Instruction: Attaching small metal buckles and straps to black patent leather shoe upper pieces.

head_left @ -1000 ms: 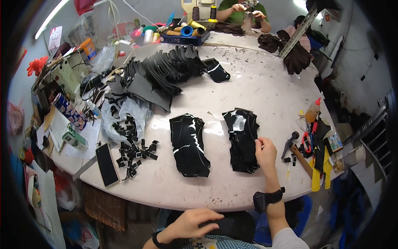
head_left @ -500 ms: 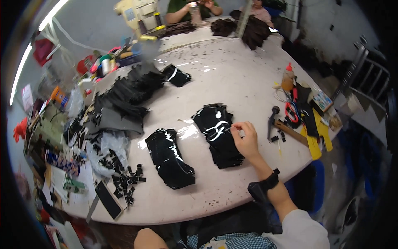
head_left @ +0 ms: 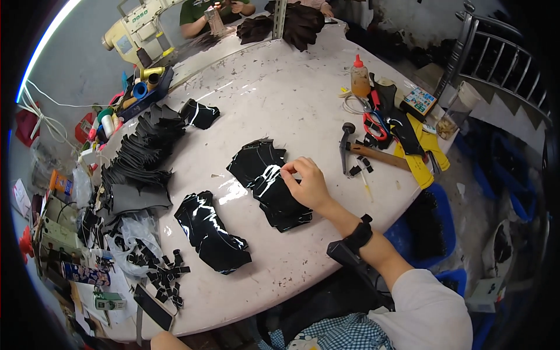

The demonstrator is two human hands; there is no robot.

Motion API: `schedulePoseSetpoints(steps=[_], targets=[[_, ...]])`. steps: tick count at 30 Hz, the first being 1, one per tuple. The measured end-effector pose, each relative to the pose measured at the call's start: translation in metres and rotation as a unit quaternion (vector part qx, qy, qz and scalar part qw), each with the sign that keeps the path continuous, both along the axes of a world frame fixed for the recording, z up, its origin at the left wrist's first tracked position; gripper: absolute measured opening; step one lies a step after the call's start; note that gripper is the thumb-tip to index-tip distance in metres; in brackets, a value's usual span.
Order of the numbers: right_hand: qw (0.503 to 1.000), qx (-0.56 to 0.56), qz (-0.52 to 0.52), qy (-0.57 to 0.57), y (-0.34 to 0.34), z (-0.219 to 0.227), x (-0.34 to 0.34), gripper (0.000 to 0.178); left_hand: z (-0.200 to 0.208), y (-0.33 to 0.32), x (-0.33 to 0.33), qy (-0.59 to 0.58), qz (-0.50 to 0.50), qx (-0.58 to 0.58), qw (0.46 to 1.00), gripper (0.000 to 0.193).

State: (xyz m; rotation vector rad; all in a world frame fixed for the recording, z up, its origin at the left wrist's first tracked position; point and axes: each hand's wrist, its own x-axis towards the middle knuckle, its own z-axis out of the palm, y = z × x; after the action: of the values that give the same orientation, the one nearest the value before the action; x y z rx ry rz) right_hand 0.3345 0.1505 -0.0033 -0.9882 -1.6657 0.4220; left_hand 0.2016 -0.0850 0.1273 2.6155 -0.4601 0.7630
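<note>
My right hand (head_left: 307,185), with a black strap round the wrist, is over the right edge of a stack of shiny black cut pieces (head_left: 286,213). Its thumb and forefinger are pinched together; whatever lies between their tips is too small to make out. To the left of that stack lies a second stack of glossy black pieces (head_left: 213,236), untouched. My left hand is out of view; only a rounded bit of bare skin shows at the lower edge.
A long row of black pieces (head_left: 143,157) spreads along the left side, by small black tabs (head_left: 169,280) and a phone (head_left: 153,307). At right lie a hammer (head_left: 373,154), red-handled scissors (head_left: 374,127) and a glue bottle (head_left: 360,79). People sit at the far side.
The view has swung, so the table's things appear further left. My right hand stays beside the right stack, its fingertips now pinched closer together over the edge.
</note>
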Motion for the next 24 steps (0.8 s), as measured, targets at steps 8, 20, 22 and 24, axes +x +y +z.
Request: schedulePoseSetpoints(steps=[8,20,22,24], targets=[[1.000,-0.021,0.001,-0.004,-0.001,0.002,0.008,0.004,0.014,-0.001,-0.013,0.226,0.170,-0.018,0.959,0.018],[0.999,-0.026,0.017,-0.020,-0.004,0.007,-0.004,0.005,0.027,-0.022,-0.028,0.451,0.479,-0.104,0.746,0.019],[0.999,-0.032,0.013,-0.013,-0.004,0.009,-0.002,0.005,0.026,-0.026,-0.028,0.475,0.521,-0.131,0.697,0.020],[0.999,-0.039,0.016,-0.019,-0.004,0.008,-0.001,0.005,0.024,-0.029,-0.033,0.501,0.556,-0.159,0.644,0.020]])
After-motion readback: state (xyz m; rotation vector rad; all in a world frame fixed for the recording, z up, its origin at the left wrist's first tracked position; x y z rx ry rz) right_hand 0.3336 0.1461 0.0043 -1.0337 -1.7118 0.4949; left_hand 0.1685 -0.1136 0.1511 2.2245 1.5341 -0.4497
